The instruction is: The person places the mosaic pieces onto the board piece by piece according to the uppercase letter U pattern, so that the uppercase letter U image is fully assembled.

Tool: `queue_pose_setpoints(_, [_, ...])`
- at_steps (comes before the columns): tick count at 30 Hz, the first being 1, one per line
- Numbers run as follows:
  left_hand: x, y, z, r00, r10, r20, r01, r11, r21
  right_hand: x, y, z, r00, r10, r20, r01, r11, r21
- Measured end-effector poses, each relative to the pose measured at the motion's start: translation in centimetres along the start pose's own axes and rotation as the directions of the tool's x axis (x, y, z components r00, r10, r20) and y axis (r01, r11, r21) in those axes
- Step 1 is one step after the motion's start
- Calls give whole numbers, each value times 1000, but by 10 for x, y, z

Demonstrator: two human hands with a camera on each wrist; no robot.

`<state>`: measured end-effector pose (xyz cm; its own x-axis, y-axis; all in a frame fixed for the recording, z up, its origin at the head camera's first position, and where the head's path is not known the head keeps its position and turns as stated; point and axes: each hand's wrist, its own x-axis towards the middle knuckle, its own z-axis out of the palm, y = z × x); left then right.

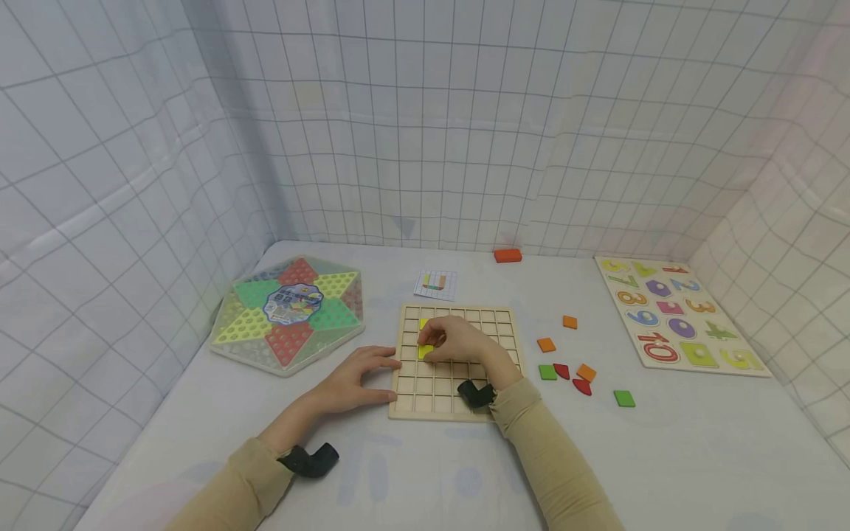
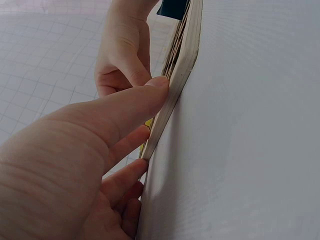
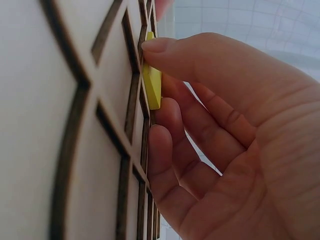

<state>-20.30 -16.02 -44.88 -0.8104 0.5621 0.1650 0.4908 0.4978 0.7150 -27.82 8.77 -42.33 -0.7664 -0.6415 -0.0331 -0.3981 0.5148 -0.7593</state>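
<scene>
Yellow tile (image 3: 154, 89) is pinched between our right fingers (image 3: 161, 142); our left fingers (image 2: 125, 175), spread apart, touch the left edge of the board (image 1: 423, 403); tabletop (image 1: 412, 487) leaves room in front.

Two hands at the edge of a wooden board, seen from the left wrist.
The left hand (image 2: 65, 150) fills the near side, its thumb tip resting on the pale rim of the wooden board (image 2: 182, 75), which slants steeply across the frame; its forefinger reaches to the same rim lower down, and the other fingers lie below. Beyond it the right hand (image 2: 125, 50) comes down from the top, fingers bent, its fingertips hidden. A sliver of yellow (image 2: 148, 122) shows beside the left forefinger. A dark object (image 2: 171, 10) juts in at the top edge. White bench (image 2: 260, 130) spreads to the right, grid-lined cloth (image 2: 45, 65) to the left.
</scene>
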Motion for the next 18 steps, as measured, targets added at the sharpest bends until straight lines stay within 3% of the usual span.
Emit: queue_pose_setpoints(18, [0, 2, -1, 1000, -2, 2, 2, 1000, -2, 1, 2, 0, 1000, -10, 2, 10, 1000, 0])
